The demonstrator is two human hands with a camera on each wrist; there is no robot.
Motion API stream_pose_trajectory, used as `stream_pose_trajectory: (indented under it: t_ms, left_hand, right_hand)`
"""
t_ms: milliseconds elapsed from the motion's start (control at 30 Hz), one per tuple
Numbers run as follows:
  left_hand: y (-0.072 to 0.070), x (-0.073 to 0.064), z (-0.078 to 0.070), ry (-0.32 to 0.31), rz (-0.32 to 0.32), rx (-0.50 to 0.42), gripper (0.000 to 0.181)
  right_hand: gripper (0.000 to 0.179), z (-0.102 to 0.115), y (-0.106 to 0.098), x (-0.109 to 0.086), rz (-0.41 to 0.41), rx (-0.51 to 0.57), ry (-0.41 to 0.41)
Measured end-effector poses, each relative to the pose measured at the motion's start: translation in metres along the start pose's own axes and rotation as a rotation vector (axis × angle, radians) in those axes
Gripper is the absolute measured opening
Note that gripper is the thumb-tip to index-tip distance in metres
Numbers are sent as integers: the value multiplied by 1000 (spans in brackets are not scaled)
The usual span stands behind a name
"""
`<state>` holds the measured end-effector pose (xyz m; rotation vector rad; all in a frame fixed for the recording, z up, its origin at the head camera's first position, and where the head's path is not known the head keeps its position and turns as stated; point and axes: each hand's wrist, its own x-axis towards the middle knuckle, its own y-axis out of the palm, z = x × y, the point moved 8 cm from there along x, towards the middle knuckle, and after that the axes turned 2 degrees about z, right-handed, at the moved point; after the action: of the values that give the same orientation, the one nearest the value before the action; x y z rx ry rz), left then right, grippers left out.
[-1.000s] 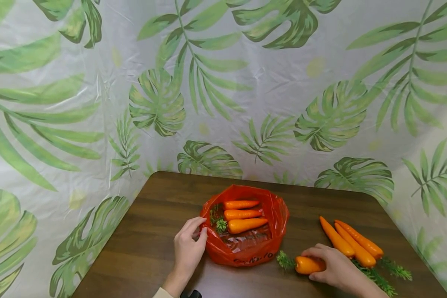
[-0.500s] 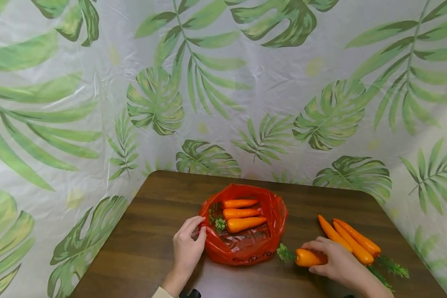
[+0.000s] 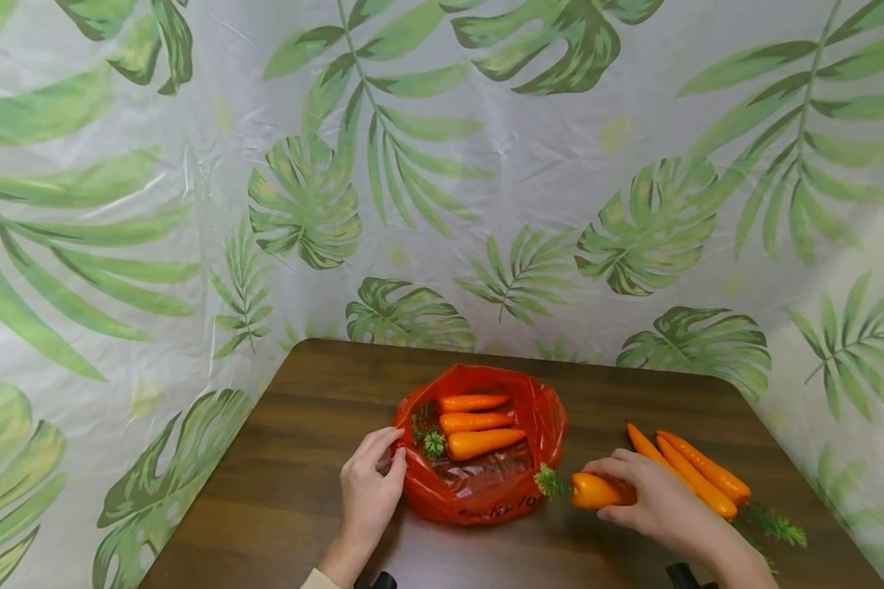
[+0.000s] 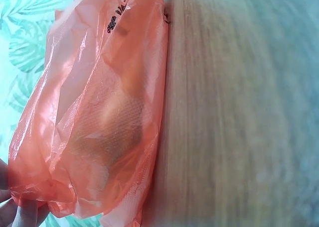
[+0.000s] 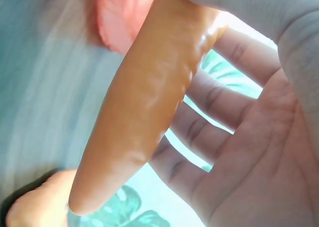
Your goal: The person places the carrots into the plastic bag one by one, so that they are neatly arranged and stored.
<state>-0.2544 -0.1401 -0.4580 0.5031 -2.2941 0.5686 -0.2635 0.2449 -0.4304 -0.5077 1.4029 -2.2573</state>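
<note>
A red plastic bag (image 3: 486, 505) stands with its mouth wide on the table, and three carrots (image 3: 484, 443) with green tops lie side by side inside. My left hand (image 3: 372, 483) pinches the bag's left rim between thumb and fingers; in the left wrist view the thin bag wall (image 4: 114, 112) hangs from those fingers. To the right of the bag, my right hand (image 3: 644, 495) holds another carrot (image 3: 597, 491) by its thick end, its leafy top pointing at the bag. The right wrist view shows this carrot's (image 5: 134, 97) tapered tip reaching back under the palm.
Several more carrots (image 3: 707, 474) lie on the table right of my right hand, their green tops toward the front right. The brown wooden table (image 3: 280, 483) ends at a leaf-patterned sheet (image 3: 412, 204) behind. Dark handwriting marks the bag's front.
My right hand has raised the carrot and carried it slightly left toward the bag, away from the other carrots. The left hand keeps its grip on the rim.
</note>
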Motion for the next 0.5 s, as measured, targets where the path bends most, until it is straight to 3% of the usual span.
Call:
stream_pose_trajectory:
  t_ms: [500]
  left_hand:
    - [-1,1,-1,1,-7,11,33]
  right_hand:
    - [48,30,-26,22,-69,-43,-36]
